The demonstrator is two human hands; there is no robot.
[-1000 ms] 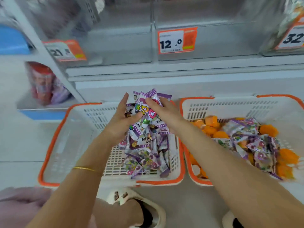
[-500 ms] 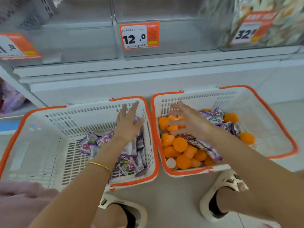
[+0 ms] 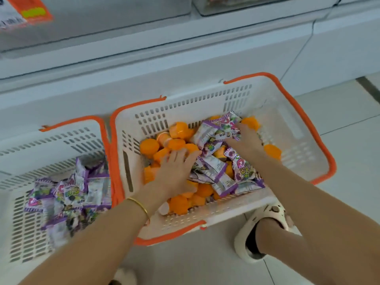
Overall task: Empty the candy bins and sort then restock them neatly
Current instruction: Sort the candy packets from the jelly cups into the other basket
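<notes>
Floor level, below a shelf [image 3: 144,48]: right basket [image 3: 185,108], white with an orange rim, holds orange cups [image 3: 150,146] and purple packets [image 3: 207,132] mixed in one heap. Left basket [image 3: 51,140], same make, just beside it at 9 o'clock, holds a packet pile [image 3: 67,192] only, lying toward its 3 o'clock wall. Left hand [image 3: 176,171], bangle [image 3: 139,204] on the wrist, lies palm down at the heap's 8 o'clock, fingers spread and straight, gripping nothing, touching cups and a packet edge. Right hand [image 3: 244,140] rests on packets at the heap's 1 o'clock; whether it grasps one cannot be told. Slipper [image 3: 265,233] on a foot, at 5 o'clock of the right basket. Price tag [image 3: 26,11], blurred, at the view's 11 o'clock.
</notes>
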